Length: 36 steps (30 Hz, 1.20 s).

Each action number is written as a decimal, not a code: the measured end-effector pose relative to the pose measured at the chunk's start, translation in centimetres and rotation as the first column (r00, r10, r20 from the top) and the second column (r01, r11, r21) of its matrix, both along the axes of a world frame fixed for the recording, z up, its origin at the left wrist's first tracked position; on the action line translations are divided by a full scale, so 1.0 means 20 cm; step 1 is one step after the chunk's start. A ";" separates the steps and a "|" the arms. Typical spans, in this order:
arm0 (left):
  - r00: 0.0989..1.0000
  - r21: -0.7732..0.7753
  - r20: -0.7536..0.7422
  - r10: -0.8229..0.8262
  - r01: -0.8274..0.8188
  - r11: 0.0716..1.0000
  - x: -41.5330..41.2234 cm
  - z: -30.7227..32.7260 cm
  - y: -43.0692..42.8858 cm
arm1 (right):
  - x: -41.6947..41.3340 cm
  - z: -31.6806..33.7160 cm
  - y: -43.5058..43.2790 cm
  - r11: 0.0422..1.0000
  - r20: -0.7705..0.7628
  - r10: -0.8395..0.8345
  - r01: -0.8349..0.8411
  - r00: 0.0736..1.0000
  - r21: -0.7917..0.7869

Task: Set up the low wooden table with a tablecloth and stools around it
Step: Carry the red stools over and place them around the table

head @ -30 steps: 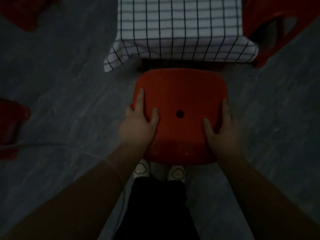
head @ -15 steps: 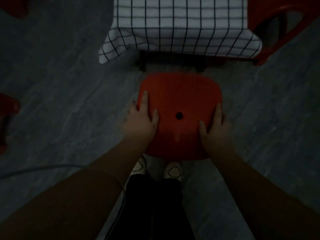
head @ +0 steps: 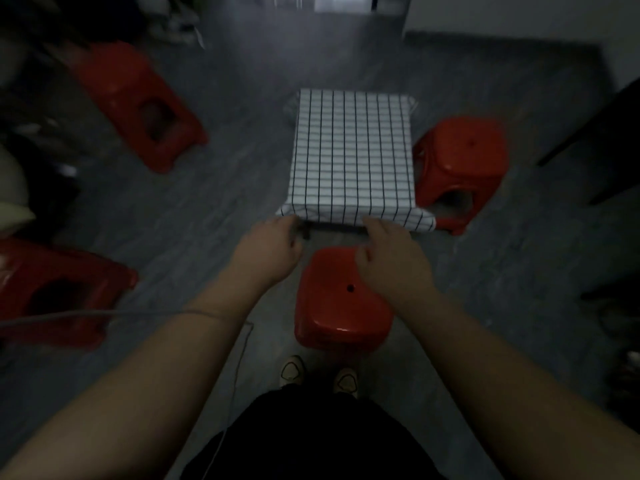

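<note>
The low table is covered by a white tablecloth (head: 353, 150) with a black grid; its top is hidden and only a dark strip shows under the near hem. A red plastic stool (head: 337, 313) stands upright on the floor just in front of the table's near side. My left hand (head: 266, 252) hovers left of that stool, close to the cloth's near left corner. My right hand (head: 393, 261) hovers above the stool's far edge, fingers near the hem. Both hands hold nothing, fingers loosely bent. A second red stool (head: 460, 157) stands upright against the table's right side.
Two more red stools lie tipped over: one at the back left (head: 138, 105), one at the near left (head: 52, 289). A thin cable (head: 69, 317) runs across my left forearm. My feet (head: 318, 374) are right behind the near stool. Dark furniture (head: 606, 140) stands at the right.
Both hands have let go of the near stool and lifted forward toward the cloth's hem. The view has risen and widened, and the stool now stands alone on the floor.
</note>
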State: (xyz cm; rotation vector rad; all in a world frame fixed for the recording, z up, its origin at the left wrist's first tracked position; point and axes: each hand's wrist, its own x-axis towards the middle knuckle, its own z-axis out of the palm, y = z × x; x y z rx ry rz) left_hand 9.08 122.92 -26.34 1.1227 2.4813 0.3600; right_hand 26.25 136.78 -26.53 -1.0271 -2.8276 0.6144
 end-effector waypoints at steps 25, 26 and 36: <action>0.752 0.117 -0.329 0.571 -0.568 0.815 -0.06 0.84 -1.43 | -0.74 0.90 -1.03 0.752 -0.106 0.652 -0.622 0.751 0.219; 0.736 0.126 -0.323 0.595 -0.590 0.797 -0.07 0.83 -1.53 | -0.77 0.91 -1.13 0.728 -0.105 0.679 -0.648 0.726 0.224; 0.585 0.082 -0.377 0.718 -0.751 0.655 -0.14 0.75 -2.83 | -1.13 0.81 -2.45 0.558 -0.083 0.829 -0.805 0.554 0.201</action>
